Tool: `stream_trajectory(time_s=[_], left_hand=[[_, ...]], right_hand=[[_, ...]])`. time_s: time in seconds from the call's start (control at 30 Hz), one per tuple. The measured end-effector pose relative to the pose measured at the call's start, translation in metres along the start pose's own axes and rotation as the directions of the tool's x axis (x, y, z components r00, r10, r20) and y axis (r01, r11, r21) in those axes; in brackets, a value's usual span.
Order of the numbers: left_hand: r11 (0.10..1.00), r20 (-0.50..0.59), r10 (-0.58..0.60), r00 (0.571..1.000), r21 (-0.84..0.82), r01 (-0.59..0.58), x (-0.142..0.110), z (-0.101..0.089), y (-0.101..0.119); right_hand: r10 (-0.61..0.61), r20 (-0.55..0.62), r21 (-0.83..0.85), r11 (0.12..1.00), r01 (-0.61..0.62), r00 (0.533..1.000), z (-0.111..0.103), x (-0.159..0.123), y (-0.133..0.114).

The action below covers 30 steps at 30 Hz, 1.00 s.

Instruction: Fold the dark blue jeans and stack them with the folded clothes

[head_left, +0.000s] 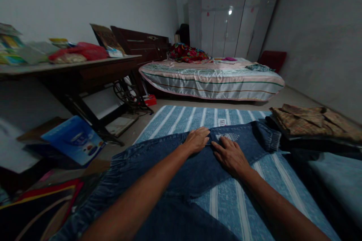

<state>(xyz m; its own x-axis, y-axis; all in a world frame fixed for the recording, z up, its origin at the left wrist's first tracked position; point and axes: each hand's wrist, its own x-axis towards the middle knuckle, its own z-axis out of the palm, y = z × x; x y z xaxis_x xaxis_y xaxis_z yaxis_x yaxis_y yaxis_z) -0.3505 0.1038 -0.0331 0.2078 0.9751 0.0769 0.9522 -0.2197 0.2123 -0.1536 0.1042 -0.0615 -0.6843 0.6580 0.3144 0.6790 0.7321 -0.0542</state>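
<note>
L & R hands bare; forearms ditto, slim w/ tapered shape.

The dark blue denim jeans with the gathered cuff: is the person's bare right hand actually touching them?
Touching. The head view shows the bare right hand lying palm-down on the dark blue denim jeans, with no gap visible between them.

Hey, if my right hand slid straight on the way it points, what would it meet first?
Beyond the jeans it already touches, probably your left hand, though the gap is hard to judge.
</note>
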Motion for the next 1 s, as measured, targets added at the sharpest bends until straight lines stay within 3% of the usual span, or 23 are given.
stream_trajectory(time_s=[0.17, 0.37, 0.47, 0.6, 0.8, 0.9, 1.0], left_hand=[[0.999, 0.096, -0.034, 0.995, 0.011, 0.033, 0.002, 0.010, 0.006], [0.998, 0.161, -0.054, 0.986, 0.030, 0.049, -0.003, 0.007, 0.008], [0.999, 0.145, -0.046, 0.988, 0.007, 0.045, -0.003, 0.006, 0.008], [0.999, 0.019, -0.041, 0.999, -0.007, 0.042, -0.007, 0.001, 0.002], [0.994, -0.070, -0.087, 0.994, 0.067, 0.091, -0.038, -0.036, -0.044], [0.975, -0.050, -0.188, 0.981, 0.110, 0.192, -0.064, -0.058, -0.080], [0.940, -0.005, -0.300, 0.954, 0.168, 0.296, -0.090, -0.074, -0.111]], right_hand=[[0.018, 0.050, -0.004, 1.000, -0.018, 0.999, 0.004, 0.000, 0.002], [0.021, 0.069, 0.011, 1.000, -0.022, 0.997, 0.003, 0.001, 0.002], [0.025, 0.073, 0.016, 1.000, -0.026, 0.997, 0.002, 0.002, 0.002], [0.039, 0.083, 0.046, 0.998, -0.042, 0.996, 0.000, 0.003, 0.001], [0.084, 0.123, 0.117, 0.988, -0.098, 0.989, -0.009, 0.015, 0.013], [0.222, 0.116, -0.029, 0.975, -0.220, 0.968, -0.020, 0.026, 0.037], [0.405, 0.108, -0.221, 0.900, -0.376, 0.908, -0.031, 0.037, 0.071]])
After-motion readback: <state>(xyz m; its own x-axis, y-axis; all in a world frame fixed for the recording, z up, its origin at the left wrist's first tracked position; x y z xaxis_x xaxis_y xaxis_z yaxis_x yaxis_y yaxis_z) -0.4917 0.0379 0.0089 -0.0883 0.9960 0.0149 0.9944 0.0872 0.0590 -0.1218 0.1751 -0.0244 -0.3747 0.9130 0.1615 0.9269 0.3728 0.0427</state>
